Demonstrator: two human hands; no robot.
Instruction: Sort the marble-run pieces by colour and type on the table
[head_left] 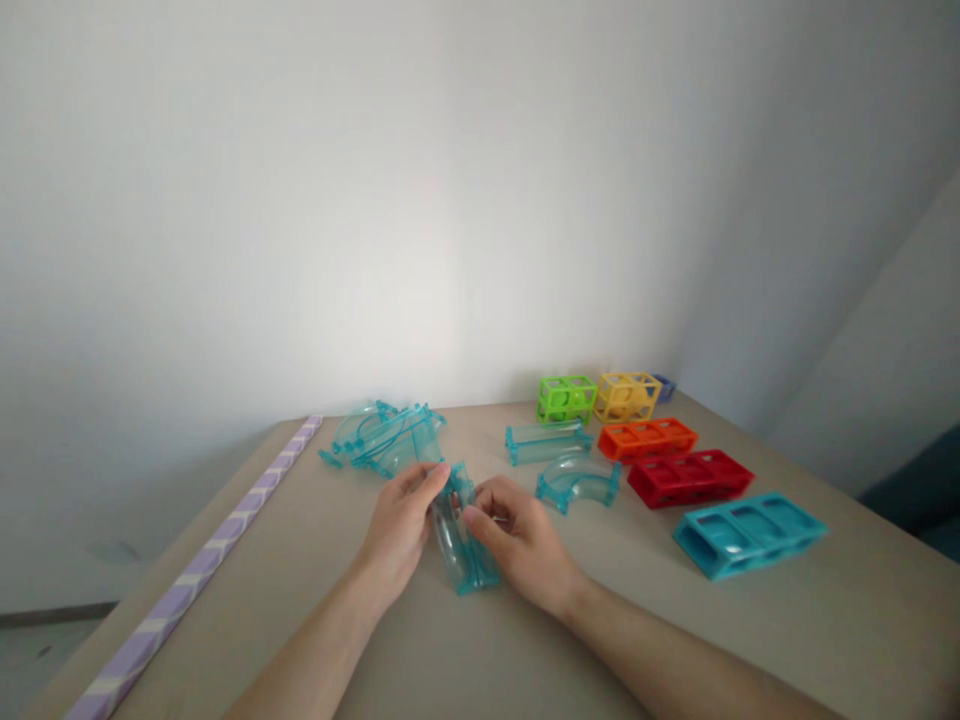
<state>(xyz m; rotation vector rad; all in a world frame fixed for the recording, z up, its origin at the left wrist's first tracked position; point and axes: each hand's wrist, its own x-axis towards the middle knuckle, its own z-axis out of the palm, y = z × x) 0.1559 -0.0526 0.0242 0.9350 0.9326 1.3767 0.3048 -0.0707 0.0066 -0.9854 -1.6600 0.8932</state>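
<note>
Head view: the left hand (401, 530) and the right hand (517, 540) both close their fingers on a clear teal plastic track piece (463, 555), one at each side. It lies between them on the beige tabletop (525, 650), near the middle. Just behind sit a heap of clear teal curved track pieces (382, 435), a clear teal straight channel (547, 442) and a clear teal curved channel (577, 483). To the right, well apart, lie an opaque teal plastic block (750, 533), a red plastic block (690, 477) and an orange plastic block (646, 438). Bare table spreads in front of the hands and left, up to a purple-and-white striped strip (195, 570) along the left edge. A plain white wall (450, 200) stands behind.
</note>
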